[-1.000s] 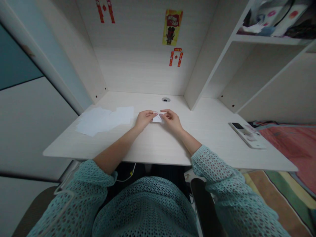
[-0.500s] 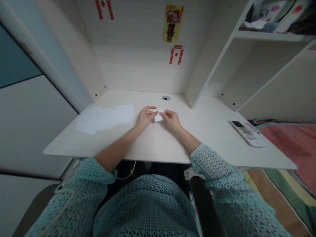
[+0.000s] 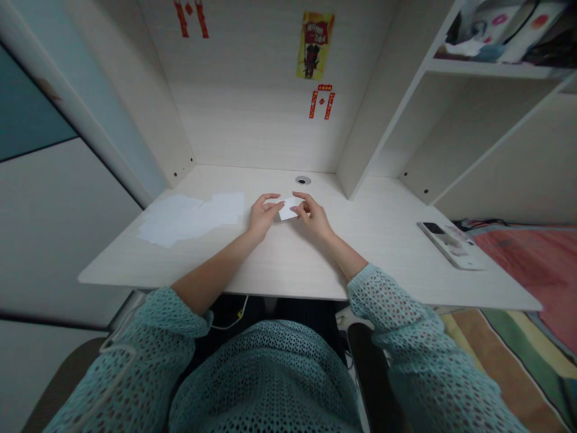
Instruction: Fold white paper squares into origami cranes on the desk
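Note:
A small folded white paper (image 3: 287,208) is held between both hands over the middle of the pale wooden desk (image 3: 279,264). My left hand (image 3: 262,214) pinches its left edge with thumb and forefinger. My right hand (image 3: 312,216) pinches its right edge, fingers curled over it. The paper looks slightly lifted off the desk surface. Both forearms reach in from the near edge, sleeves of teal knit pushed back.
Several loose white sheets (image 3: 189,217) lie at the desk's left. A phone (image 3: 451,244) rests at the right near the edge. A cable hole (image 3: 303,180) sits behind the hands. Shelf partitions (image 3: 374,120) rise at right; a striped bedcover (image 3: 532,282) lies beyond.
The small paper has been turned and raised a little between the fingers. Both hands stayed at the same spot on the desk.

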Tool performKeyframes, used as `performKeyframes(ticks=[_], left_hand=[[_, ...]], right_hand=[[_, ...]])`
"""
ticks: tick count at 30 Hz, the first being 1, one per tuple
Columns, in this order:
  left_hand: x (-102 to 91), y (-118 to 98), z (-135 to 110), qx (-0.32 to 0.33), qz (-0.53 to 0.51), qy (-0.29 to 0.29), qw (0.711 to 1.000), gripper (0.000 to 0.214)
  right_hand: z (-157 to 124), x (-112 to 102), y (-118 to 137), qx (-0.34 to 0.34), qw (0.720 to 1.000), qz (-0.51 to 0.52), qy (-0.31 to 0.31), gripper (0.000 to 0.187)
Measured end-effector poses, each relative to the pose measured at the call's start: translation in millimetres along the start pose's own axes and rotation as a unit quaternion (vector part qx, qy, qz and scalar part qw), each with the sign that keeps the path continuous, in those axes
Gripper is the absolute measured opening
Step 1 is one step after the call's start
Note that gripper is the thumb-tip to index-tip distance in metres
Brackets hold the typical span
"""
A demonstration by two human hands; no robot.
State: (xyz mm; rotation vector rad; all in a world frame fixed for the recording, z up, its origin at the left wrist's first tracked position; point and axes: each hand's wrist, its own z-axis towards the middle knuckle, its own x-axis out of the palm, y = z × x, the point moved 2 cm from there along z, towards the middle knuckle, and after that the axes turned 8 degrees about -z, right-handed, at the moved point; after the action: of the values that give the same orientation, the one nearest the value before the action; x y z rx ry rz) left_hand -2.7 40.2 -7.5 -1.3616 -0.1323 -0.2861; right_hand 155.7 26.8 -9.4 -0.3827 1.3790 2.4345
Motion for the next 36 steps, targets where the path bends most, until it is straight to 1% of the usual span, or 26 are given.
performKeyframes(ticks=[3,5,7,8,10,12,15,17,19,22,24,26,32,36], left_hand=[[0.3,-0.6,1.7,-0.019,0.000,-0.003,1.000,0.043],[-0.7,-1.1,4.0,-0.023,0.000,0.001,1.000,0.040],[-3.0,-1.5,6.4,-0.019,-0.006,0.000,1.000,0.038],[-4.4,-1.7,7.3,-0.016,-0.011,-0.004,1.000,0.037],[-6.9,-1.9,8.4,-0.011,-0.022,-0.011,1.000,0.036],[-7.2,-2.1,8.1,-0.010,-0.031,-0.001,0.999,0.036],[-4.2,-3.3,6.5,-0.013,-0.032,0.039,0.999,0.041],[-2.1,-4.9,5.8,-0.007,-0.021,0.063,0.998,0.043],[-1.0,-6.8,5.7,0.010,0.002,0.084,0.996,0.040],[-1.0,-7.9,5.3,0.029,0.051,0.110,0.992,0.037],[-1.5,-7.4,4.6,0.032,0.070,0.119,0.990,0.041],[-1.8,-7.2,3.4,0.040,0.079,0.123,0.988,0.045],[-2.0,-10.8,0.5,0.114,0.120,0.135,0.977,0.045],[-2.4,-10.9,0.8,0.128,0.131,0.138,0.973,0.045]], right_hand=[[-1.7,-1.8,7.1,-0.006,1.000,0.000,-0.019,0.037],[-2.8,-2.0,10.1,-0.015,1.000,0.003,-0.022,0.029],[-3.6,-1.3,11.5,-0.029,1.000,0.004,-0.009,0.020],[-3.9,-0.6,11.5,-0.036,0.999,0.004,0.002,0.019],[-4.2,1.3,10.1,-0.043,0.999,0.006,0.025,0.020],[-3.9,3.4,7.1,-0.037,0.998,0.015,0.040,0.025],[-2.6,5.4,1.1,-0.009,0.998,0.041,0.036,0.037],[-1.4,5.2,-3.1,0.017,0.997,0.074,0.030,0.039],[0.0,2.9,-6.7,0.040,0.992,0.115,0.029,0.040],[2.2,-3.2,-9.9,0.055,0.985,0.153,0.050,0.044],[3.2,-7.3,-11.1,0.065,0.982,0.159,0.075,0.047],[4.0,-10.4,-12.1,0.075,0.981,0.159,0.087,0.047],[4.8,-12.5,-11.5,0.085,0.978,0.173,0.073,0.046],[4.7,-12.9,-10.4,0.103,0.976,0.178,0.076,0.046]])
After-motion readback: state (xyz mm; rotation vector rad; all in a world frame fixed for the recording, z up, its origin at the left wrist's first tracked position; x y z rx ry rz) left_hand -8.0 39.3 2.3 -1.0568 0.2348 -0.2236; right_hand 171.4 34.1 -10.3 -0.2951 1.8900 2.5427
